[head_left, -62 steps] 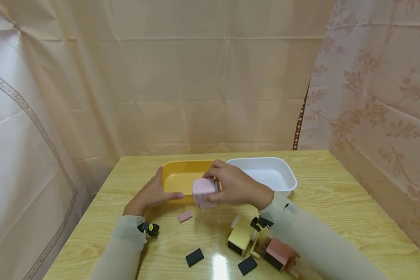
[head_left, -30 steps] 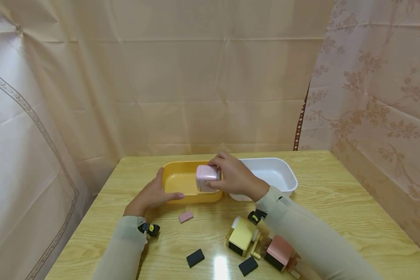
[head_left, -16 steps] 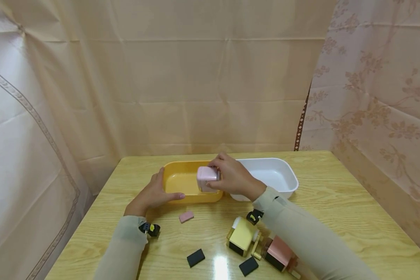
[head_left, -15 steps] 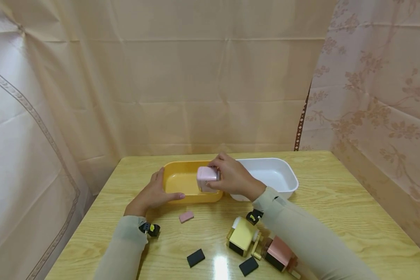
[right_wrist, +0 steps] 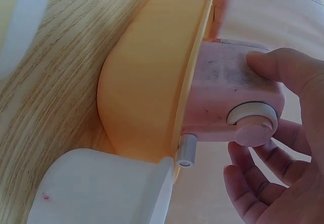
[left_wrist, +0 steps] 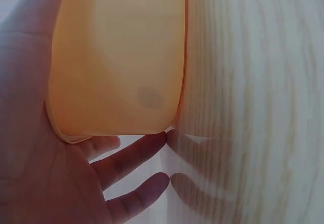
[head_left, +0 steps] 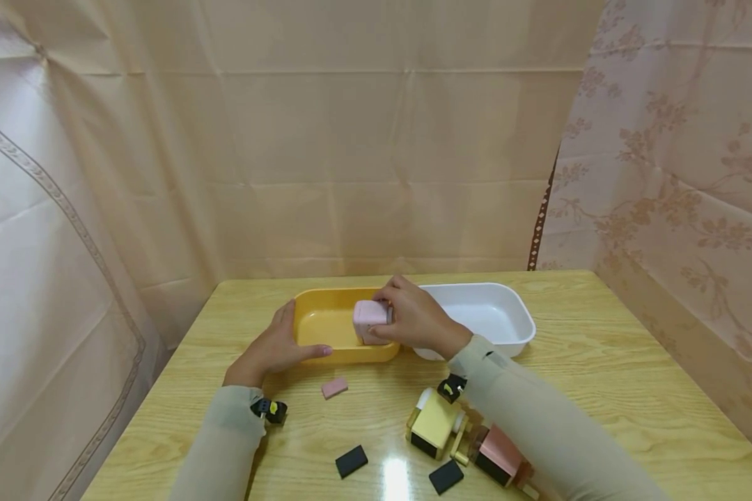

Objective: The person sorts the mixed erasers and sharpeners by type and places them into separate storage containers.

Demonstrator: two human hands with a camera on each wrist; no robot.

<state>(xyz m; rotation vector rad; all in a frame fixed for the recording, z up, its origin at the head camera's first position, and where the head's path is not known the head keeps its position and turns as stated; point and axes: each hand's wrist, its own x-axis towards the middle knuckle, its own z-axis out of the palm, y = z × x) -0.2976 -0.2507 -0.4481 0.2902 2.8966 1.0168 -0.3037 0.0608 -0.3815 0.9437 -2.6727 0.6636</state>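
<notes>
The left hand (head_left: 269, 348) is bracing the yellow tub (head_left: 326, 321), fingers flat, steadying it while the right hand (head_left: 413, 321) is gripping a pink block (head_left: 370, 320) inside

Wooden table (head_left: 601, 362), tubs (head_left: 326, 323), toy blocks (head_left: 435, 421)

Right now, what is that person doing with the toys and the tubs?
A person sits at a light wooden table. Their right hand holds a pink boxy toy block with a round knob inside the yellow plastic tub, by its right wall. Their left hand rests against the tub's left end. A white plastic tub sits just to the right. Nearer the person lie a small pink tile, two black tiles and more toy blocks.
</notes>
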